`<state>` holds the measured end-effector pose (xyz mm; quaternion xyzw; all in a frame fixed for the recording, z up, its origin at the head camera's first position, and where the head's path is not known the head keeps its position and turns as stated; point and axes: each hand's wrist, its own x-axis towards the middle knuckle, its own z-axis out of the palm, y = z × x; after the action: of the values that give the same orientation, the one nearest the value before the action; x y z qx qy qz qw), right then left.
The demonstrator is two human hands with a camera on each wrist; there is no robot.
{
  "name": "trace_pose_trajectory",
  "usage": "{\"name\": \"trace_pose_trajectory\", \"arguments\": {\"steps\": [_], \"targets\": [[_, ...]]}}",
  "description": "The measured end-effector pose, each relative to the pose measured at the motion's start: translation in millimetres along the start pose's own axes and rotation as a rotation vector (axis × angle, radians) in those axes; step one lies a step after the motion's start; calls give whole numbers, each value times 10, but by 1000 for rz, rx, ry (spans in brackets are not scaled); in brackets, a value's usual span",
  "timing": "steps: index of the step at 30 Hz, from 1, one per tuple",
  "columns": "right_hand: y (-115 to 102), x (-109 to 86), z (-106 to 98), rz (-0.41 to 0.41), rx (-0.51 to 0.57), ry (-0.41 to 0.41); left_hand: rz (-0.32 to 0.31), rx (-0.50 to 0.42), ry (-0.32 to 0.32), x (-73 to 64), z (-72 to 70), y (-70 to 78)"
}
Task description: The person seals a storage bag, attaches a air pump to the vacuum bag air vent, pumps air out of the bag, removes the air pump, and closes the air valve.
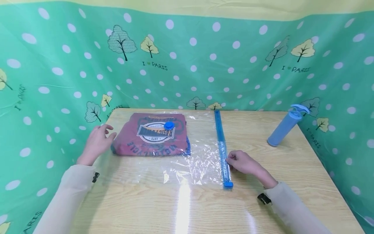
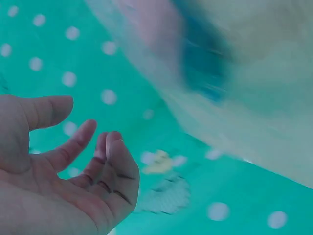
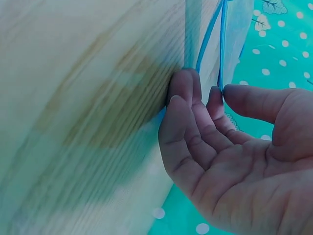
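A clear vacuum storage bag (image 1: pixel 201 146) lies flat on the table, with a folded maroon printed T-shirt (image 1: pixel 155 148) inside it. A round blue valve cap (image 1: pixel 169 125) sits over the shirt. Along the bag's right end runs a blue zip strip (image 1: pixel 220 136), its blue slider (image 1: pixel 228 185) at the near end. My right hand (image 1: pixel 243 162) pinches the edge of that strip between thumb and finger; the right wrist view shows the blue edge (image 3: pixel 222 54) there. Beside the bag's left end, my left hand (image 1: pixel 97 141) hovers with loosely bent fingers, holding nothing.
A blue hand pump (image 1: pixel 284 128) with a pull handle stands tilted-looking at the back right of the wooden table (image 1: pixel 146 208). A green dotted curtain (image 1: pixel 204 65) surrounds the table at the back and sides.
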<state>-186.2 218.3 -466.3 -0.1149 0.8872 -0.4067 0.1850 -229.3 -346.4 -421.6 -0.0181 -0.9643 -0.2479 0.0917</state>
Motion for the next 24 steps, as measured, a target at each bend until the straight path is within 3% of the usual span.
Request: {"name": "trace_pose_trajectory", "arguments": {"steps": [6, 12, 18, 24], "targets": [[-13, -10, 31, -2, 96, -34, 85, -29, -11, -70, 7, 450], [-13, -16, 25, -2, 122, -20, 145, -81, -34, -164, 54, 857], [-56, -25, 9, 30, 196, -12, 228, -94, -31, -241, 104, 1149], [-101, -28, -34, 65, 301, -37, 295, -66, -87, -375, 97, 1383]]}}
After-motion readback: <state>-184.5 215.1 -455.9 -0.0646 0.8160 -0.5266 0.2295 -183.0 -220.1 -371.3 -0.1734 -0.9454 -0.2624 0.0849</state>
